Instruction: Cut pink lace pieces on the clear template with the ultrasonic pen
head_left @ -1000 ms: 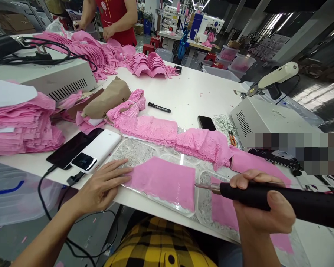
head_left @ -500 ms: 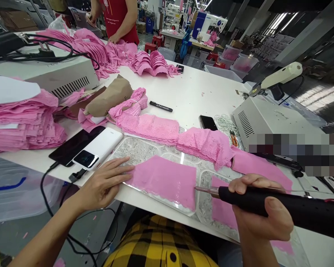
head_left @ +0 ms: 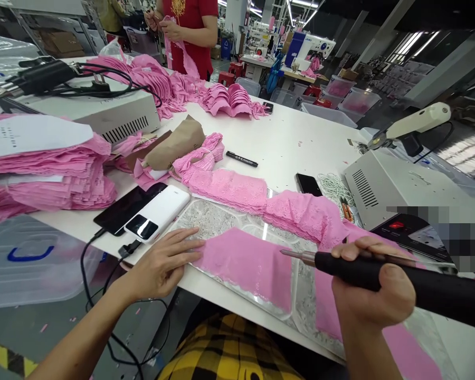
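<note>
A flat pink fabric piece (head_left: 245,266) lies on a clear template (head_left: 206,214) with pale lace-like material under it, near the table's front edge. On its left end rests my left hand (head_left: 164,264), fingers stretched out flat. My right hand (head_left: 376,295) is closed around a thick black-handled tool (head_left: 354,272) with a pointed metal tip. That tip is at the piece's upper right corner; whether it touches the cloth I cannot tell. A second pink piece (head_left: 326,301) lies to the right, partly behind my right hand. Layered pink lace fabric (head_left: 229,190) runs along the template's far side.
A white power bank (head_left: 170,203) lies over a dark phone (head_left: 119,211) on the left, with cables hanging down. Stacked pink fabric (head_left: 63,179), a black marker (head_left: 241,159), another phone (head_left: 307,183) and grey equipment boxes (head_left: 388,184) surround the work. A co-worker in red (head_left: 190,31) stands opposite.
The tool's tip has moved from the middle of the piece's right edge up to its upper right corner. My left hand stays put. The co-worker has lifted a pink strip. My view has shifted.
</note>
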`<control>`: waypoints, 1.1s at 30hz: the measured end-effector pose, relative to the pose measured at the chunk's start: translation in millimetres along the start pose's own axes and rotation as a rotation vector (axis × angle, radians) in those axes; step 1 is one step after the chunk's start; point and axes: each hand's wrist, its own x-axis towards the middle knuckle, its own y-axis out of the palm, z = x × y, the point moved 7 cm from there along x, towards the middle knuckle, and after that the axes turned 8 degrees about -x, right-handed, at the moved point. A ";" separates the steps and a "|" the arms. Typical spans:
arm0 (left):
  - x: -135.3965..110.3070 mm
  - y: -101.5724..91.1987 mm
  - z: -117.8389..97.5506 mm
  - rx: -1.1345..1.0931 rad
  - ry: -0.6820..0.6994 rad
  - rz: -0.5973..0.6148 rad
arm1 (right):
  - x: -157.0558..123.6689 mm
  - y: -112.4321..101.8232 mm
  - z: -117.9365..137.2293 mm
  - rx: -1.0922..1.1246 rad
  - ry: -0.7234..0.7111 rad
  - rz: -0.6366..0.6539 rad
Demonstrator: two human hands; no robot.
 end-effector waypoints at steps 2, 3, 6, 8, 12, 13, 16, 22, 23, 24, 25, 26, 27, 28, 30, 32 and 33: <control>-0.5 0.7 0.1 -0.003 -0.006 0.001 | -0.9 13.2 -3.1 -0.005 -0.011 0.008; -0.8 1.0 0.1 -0.005 -0.006 0.000 | -1.6 18.4 -4.1 -0.008 -0.022 0.016; -1.9 1.8 0.3 -0.012 0.000 -0.013 | -3.3 27.4 -5.1 -0.020 -0.065 0.048; -2.6 2.5 0.8 -0.010 0.002 -0.021 | -3.5 29.1 -6.3 -0.025 -0.069 0.063; -3.5 2.8 1.4 -0.011 0.005 -0.031 | -3.1 30.2 -8.7 -0.038 -0.069 0.074; -3.5 2.6 1.4 -0.014 0.005 -0.033 | -3.0 30.6 -8.8 -0.043 -0.075 0.074; -2.9 1.6 0.7 -0.020 0.006 -0.039 | -3.2 31.3 -9.0 -0.065 -0.089 0.069; -2.3 1.2 -0.2 -0.013 -0.007 -0.039 | -2.5 32.2 -8.0 -0.077 -0.083 0.061; -2.5 1.4 -0.2 -0.016 -0.009 -0.039 | -2.4 33.3 -8.8 -0.069 -0.069 0.053; -2.7 1.5 -0.2 -0.018 -0.011 -0.040 | -2.6 34.8 -9.9 -0.057 -0.053 0.043; -2.9 1.6 -0.3 -0.021 -0.012 -0.042 | -3.0 37.2 -11.2 -0.046 -0.034 0.035; -3.0 1.4 -0.4 -0.022 -0.011 -0.046 | -3.7 40.6 -12.6 -0.035 -0.017 0.035; -3.1 1.3 -0.5 -0.023 -0.011 -0.048 | -4.7 44.9 -13.8 -0.025 -0.003 0.043; -3.2 1.3 -0.5 -0.023 -0.012 -0.048 | -5.9 49.6 -14.4 -0.015 0.001 0.057; -3.2 1.4 -0.4 -0.023 -0.017 -0.046 | -8.5 59.1 -14.8 0.000 -0.007 0.096; -3.2 1.4 -0.5 -0.025 -0.019 -0.046 | -11.1 66.1 -15.4 0.009 -0.016 0.132; -3.2 1.3 -0.7 -0.028 -0.019 -0.048 | -12.2 68.2 -15.9 0.011 -0.018 0.143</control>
